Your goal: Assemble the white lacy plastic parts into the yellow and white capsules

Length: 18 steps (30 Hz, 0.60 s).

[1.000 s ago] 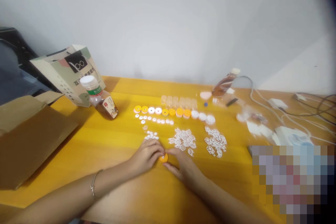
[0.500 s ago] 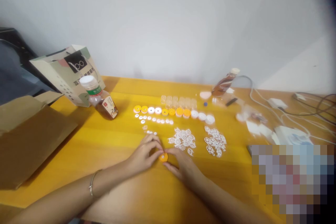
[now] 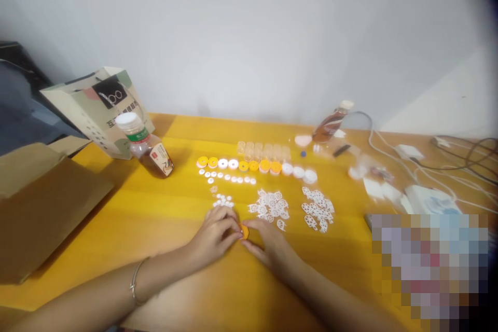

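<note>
Between my two hands, above the table's near middle, is a small round orange disc (image 3: 245, 232), tilted partly on edge. My left hand (image 3: 218, 231) pinches its left side with thumb and fingers. From the other side, my right hand (image 3: 270, 243) grips it between thumb and forefinger. Just beyond my left hand lie several small white pieces (image 3: 223, 200). A pile of white openwork plastic parts (image 3: 271, 204) sits past my right hand, and a second pile of openwork parts (image 3: 318, 207) is farther right. Behind runs a row of orange and white discs (image 3: 253, 166).
Clear little cups (image 3: 264, 151) stand behind the discs, and small white caps (image 3: 227, 177) in front of them. At left are a drink bottle (image 3: 144, 145), a paper bag (image 3: 101, 111) and a cardboard box (image 3: 50, 207). Another bottle (image 3: 332, 123) and cables (image 3: 412, 166) are at right.
The orange disc has turned from facing up to more edge-on between my fingers. My left hand has dropped slightly, showing more of the small white pieces behind it.
</note>
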{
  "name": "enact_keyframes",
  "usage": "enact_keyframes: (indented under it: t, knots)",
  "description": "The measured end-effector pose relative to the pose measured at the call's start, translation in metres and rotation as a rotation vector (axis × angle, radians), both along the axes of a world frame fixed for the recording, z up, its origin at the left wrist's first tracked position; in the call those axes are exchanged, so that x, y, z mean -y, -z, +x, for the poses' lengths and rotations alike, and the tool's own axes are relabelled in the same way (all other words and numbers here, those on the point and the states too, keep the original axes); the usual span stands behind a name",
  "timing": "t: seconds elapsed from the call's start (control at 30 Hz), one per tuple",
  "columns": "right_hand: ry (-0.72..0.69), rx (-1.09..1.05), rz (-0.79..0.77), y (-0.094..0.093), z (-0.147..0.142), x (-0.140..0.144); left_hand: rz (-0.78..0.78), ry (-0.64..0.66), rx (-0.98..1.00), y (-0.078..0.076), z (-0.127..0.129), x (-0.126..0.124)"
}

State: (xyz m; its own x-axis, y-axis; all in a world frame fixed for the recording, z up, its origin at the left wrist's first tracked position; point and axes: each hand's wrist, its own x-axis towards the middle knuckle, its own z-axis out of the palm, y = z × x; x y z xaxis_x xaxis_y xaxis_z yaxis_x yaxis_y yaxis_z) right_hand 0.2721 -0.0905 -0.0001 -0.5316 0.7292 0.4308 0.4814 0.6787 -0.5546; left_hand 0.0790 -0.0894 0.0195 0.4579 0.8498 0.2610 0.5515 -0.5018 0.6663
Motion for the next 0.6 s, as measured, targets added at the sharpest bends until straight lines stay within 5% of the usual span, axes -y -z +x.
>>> enact_keyframes:
  t: [0.6]
  knots:
    - [-0.014,-0.017,0.018,-0.003,-0.002,0.001,-0.067,-0.068,-0.028,-0.005,0.002,0.000]
